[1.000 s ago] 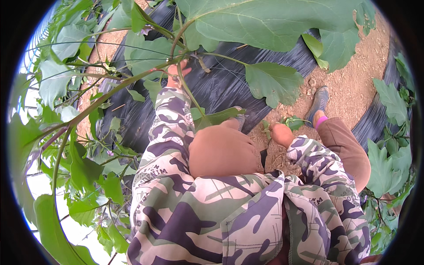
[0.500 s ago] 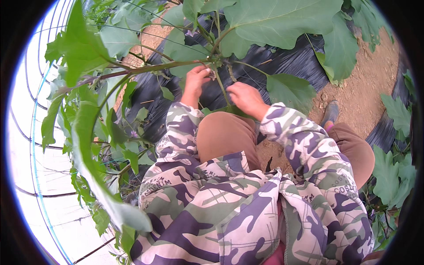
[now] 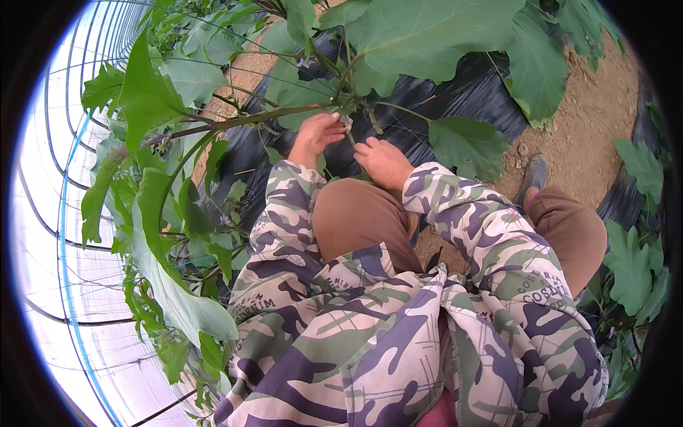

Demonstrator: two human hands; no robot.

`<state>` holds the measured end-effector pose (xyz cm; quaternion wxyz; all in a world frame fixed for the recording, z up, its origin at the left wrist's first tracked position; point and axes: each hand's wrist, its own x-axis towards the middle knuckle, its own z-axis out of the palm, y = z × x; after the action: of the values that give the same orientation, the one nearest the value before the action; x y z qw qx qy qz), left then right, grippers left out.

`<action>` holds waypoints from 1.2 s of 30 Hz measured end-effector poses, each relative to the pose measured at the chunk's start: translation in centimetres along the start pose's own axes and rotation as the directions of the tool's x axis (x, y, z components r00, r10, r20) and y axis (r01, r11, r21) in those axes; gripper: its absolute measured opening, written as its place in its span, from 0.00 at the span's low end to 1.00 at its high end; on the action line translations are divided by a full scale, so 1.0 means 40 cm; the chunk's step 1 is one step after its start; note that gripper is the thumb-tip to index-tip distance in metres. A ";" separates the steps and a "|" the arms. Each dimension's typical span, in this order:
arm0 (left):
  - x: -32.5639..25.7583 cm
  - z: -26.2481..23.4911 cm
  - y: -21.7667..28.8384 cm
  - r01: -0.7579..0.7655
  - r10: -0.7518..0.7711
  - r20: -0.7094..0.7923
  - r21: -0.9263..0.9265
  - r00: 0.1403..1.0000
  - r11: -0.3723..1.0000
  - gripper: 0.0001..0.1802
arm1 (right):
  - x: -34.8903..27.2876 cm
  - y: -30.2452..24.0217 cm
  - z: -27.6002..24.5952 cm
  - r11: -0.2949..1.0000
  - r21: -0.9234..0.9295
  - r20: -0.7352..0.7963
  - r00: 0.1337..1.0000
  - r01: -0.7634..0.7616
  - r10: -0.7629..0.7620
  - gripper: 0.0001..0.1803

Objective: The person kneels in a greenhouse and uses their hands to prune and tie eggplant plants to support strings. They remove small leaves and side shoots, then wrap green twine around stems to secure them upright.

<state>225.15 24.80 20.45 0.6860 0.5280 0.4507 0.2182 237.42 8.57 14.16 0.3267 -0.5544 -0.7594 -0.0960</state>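
Observation:
Before me stands a leafy eggplant plant, its thick stem (image 3: pixel 263 116) slanting across above my hands. With fingertips pinched together, my left hand (image 3: pixel 317 137) holds a small pale flower (image 3: pixel 346 122) just under the stem junction. My right hand (image 3: pixel 385 163) is closed, close beside it and a little lower. Its fingertips meet around a thin green leaf stalk (image 3: pixel 351 137) that runs down from the junction; the stalk's lower end is hidden behind the hand. A short brownish stub (image 3: pixel 374 121) hangs just above my right hand.
Broad leaves (image 3: pixel 437 35) overhang the far side, and a large curled leaf (image 3: pixel 171 285) rises close on the left. Black plastic mulch (image 3: pixel 462 89) covers the bed, with bare soil (image 3: pixel 590 107) to the right. A hooped film wall (image 3: pixel 107 285) stands at left.
My right hand has moved left and slightly down, closer to my left hand, onto the leaf stalk. The leaf behind it no longer shows. My left hand stays at the flower.

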 end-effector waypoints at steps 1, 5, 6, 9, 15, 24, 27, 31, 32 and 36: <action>0.002 0.009 -0.004 -0.006 0.006 0.005 -0.012 1.000 1.000 0.10 | 0.004 0.000 -0.002 0.993 0.102 -0.077 0.995 -0.061 0.069 0.04; 0.001 0.025 -0.009 -0.066 0.068 0.019 -0.091 0.997 0.994 0.09 | 0.043 0.023 -0.028 0.837 0.369 -0.246 0.825 -0.405 0.508 0.03; 0.000 0.027 -0.012 -0.071 0.074 0.035 -0.100 0.997 0.992 0.09 | 0.056 0.035 -0.037 0.815 0.382 -0.260 0.796 -0.436 0.547 0.04; -0.003 0.026 -0.024 -0.106 0.110 0.025 -0.124 0.994 0.987 0.08 | 0.091 0.055 -0.057 0.800 0.415 -0.224 0.803 -0.434 0.552 0.06; 0.006 0.020 -0.037 -0.156 0.159 0.013 -0.133 0.987 0.979 0.08 | 0.129 0.049 -0.049 0.862 0.372 -0.206 0.875 -0.344 0.438 0.09; -0.010 0.017 -0.022 -0.149 0.155 0.056 -0.103 0.986 0.983 0.06 | 0.166 0.073 -0.033 0.882 0.302 -0.178 0.888 -0.361 0.424 0.06; -0.012 0.014 -0.025 -0.145 0.153 0.055 -0.126 0.987 0.981 0.06 | 0.165 0.074 -0.039 0.869 0.353 -0.117 0.906 -0.346 0.408 0.06; -0.008 0.007 -0.031 -0.153 0.161 0.038 -0.160 0.986 0.975 0.06 | 0.158 0.078 -0.043 0.880 0.393 -0.100 0.939 -0.268 0.330 0.06; -0.006 0.005 -0.031 -0.163 0.172 0.041 -0.163 0.984 0.973 0.06 | 0.158 0.080 -0.043 0.893 0.376 -0.106 0.946 -0.248 0.307 0.06; -0.003 0.004 -0.031 -0.149 0.158 0.039 -0.169 0.987 0.974 0.06 | 0.166 0.089 -0.035 0.957 0.246 -0.156 0.969 -0.151 0.193 0.06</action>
<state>225.03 24.20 19.36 0.7201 0.5080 0.3709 0.2931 240.03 14.32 18.47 0.4632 -0.5656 -0.6818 -0.0270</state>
